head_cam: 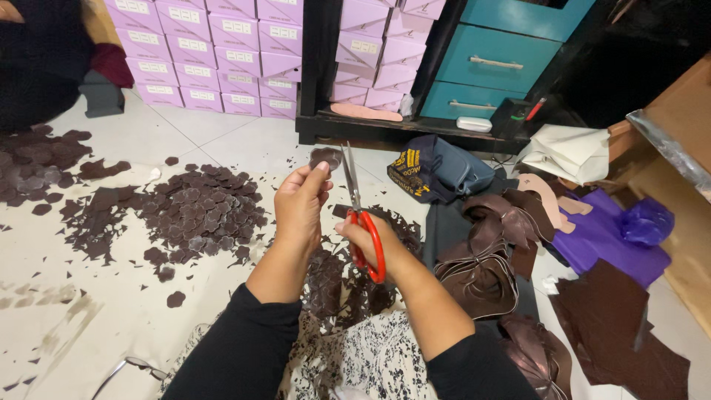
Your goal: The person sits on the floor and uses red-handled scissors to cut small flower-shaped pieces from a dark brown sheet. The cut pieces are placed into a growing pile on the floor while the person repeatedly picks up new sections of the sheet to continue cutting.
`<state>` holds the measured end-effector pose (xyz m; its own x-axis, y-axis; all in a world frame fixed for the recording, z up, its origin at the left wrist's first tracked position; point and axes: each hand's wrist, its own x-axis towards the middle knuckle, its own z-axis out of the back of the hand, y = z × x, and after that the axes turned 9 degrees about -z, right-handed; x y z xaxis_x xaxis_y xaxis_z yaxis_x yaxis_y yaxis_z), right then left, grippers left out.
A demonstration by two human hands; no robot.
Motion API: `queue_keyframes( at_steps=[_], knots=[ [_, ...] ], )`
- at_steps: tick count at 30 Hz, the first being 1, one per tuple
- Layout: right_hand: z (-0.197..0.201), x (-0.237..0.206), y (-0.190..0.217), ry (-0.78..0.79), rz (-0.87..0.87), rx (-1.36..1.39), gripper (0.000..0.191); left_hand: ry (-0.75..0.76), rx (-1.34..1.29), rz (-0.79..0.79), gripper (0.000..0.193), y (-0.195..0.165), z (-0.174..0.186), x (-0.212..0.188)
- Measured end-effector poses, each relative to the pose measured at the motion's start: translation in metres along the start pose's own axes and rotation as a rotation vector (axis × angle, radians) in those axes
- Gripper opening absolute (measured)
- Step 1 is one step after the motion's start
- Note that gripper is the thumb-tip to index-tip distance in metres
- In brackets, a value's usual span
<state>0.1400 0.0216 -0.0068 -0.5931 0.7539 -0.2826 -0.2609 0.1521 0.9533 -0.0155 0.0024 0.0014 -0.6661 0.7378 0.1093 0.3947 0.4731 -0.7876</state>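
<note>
One brown piece (pixel 324 157) half hidden.

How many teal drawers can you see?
3, stacked in the cabinet at top right: the top drawer, cut off by the picture edge, the middle drawer and the bottom drawer. More may be hidden.

Single head view, looking steeply down and forward over floor (pixel 133 311); hands close, shelves beyond.
</note>
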Motion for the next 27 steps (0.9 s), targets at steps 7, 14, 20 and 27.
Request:
queue_keyframes(
  at_steps=[7, 14, 20, 27],
  knots=[
    [-0.002, 0.003, -0.003, 0.143, 0.061, -0.027, 0.029, 0.052, 0.058, 0.032, 0.014, 0.001, 0.0, -0.002],
    [0.0, 0.002, -0.004, 0.152, 0.03, 0.011, 0.029, 0.092, 0.037, 0.007, 0.011, 0.011, 0.002, -0.001],
    [0.002, 0.006, -0.009, 0.152, 0.001, 0.087, 0.031, 0.089, 0.01, -0.011, 0.01, 0.015, 0.0, -0.001],
    [0.003, 0.007, -0.011, 0.13, 0.038, 0.064, 0.035, 0.101, 0.006, -0.016, 0.01, 0.011, -0.003, -0.006]
  ],
)
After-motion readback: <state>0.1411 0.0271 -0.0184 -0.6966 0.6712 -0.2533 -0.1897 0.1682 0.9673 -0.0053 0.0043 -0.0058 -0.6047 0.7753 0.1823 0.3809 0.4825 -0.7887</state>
